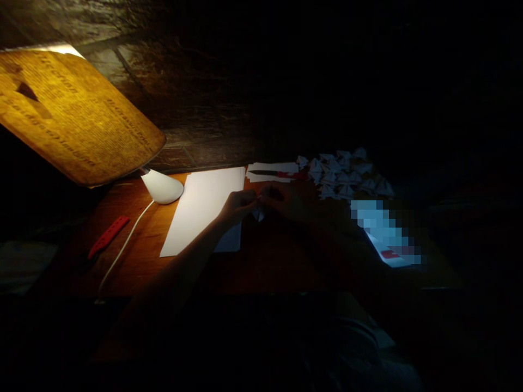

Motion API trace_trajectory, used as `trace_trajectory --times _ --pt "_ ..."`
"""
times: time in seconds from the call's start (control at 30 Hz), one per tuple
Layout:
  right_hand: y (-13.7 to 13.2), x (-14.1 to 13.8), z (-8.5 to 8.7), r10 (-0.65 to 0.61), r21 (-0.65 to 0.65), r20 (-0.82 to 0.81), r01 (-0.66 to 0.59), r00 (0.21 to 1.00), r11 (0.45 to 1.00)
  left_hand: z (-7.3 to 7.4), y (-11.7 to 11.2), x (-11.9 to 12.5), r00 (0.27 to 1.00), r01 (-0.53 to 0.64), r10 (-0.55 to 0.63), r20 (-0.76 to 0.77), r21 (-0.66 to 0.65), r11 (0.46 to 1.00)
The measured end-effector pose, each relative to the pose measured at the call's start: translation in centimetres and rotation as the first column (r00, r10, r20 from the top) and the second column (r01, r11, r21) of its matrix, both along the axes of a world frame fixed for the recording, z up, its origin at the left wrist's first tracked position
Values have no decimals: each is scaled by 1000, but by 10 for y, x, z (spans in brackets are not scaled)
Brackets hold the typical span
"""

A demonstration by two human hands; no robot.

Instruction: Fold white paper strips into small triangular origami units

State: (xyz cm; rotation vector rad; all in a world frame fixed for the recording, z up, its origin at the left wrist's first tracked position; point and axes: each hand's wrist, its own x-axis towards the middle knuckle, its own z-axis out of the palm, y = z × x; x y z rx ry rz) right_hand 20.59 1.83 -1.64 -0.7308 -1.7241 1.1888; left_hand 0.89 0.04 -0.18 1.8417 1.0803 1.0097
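In dim lamp light my left hand (237, 207) and my right hand (281, 200) meet over a wooden table (139, 256). Both pinch a small folded piece of white paper (258, 213) between their fingertips. A stack of white paper sheets (204, 209) lies just left of my hands, partly under my left wrist. Behind my right hand lies a heap of several small folded white paper pieces (345, 174). A red-handled knife (278, 174) rests on another white sheet (272, 167) at the back.
A table lamp with a yellow printed shade (69, 114) and white base (162, 187) stands at left; its white cord (122, 247) runs toward me. A red strap-like object (108, 236) lies near the cord. A lit screen (386, 231) glows at right. Elsewhere is dark.
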Motion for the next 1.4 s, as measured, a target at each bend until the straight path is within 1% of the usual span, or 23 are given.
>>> trace_trajectory --times 0.07,0.17,0.37,0.43,0.5,0.63,0.73,0.9,1.0,1.1,1.2,1.33,1.4 --pt "0 0 -1 13 -20 22 -13 1000 1000 -1 0 1 1000 16 -16 -26 2 1000" --pt "1 0 -2 -7 -33 60 9 998 999 -2 -1 1 998 43 -43 -46 6 999" --pt "4 2 0 -37 -67 14 38 999 997 0 -3 1 998 54 -52 47 -29 998" --pt "4 3 2 -59 -75 0 59 998 995 0 -3 0 997 57 -54 57 -44 997" --pt "3 3 4 -67 -78 -2 67 998 995 -1 -3 0 998 48 -45 51 -58 997" --pt "2 1 3 -44 -112 -19 41 999 993 -4 -2 -2 999 15 -11 39 -102 995" --pt "2 -2 1 -35 -141 -31 31 999 990 -4 -3 -3 999 1 6 53 -137 991" --pt "4 -1 -2 -7 -117 -25 4 1000 993 1 -6 -2 994 10 15 109 -222 975" --pt "4 0 -4 -1 -135 9 2 1000 991 2 -6 -1 990 21 18 140 -266 964" --pt "4 -1 -7 27 -132 27 -23 999 991 3 -6 0 985 4 42 170 -262 965" --pt "4 -2 -7 48 -95 33 -45 998 995 3 -5 0 980 4 47 194 -252 968" --pt "4 -2 -3 22 -20 54 -21 998 1000 -3 -1 -1 984 13 33 177 -257 966" --pt "4 -1 0 14 -8 60 -14 998 1000 -7 2 -2 984 6 40 175 -255 967"
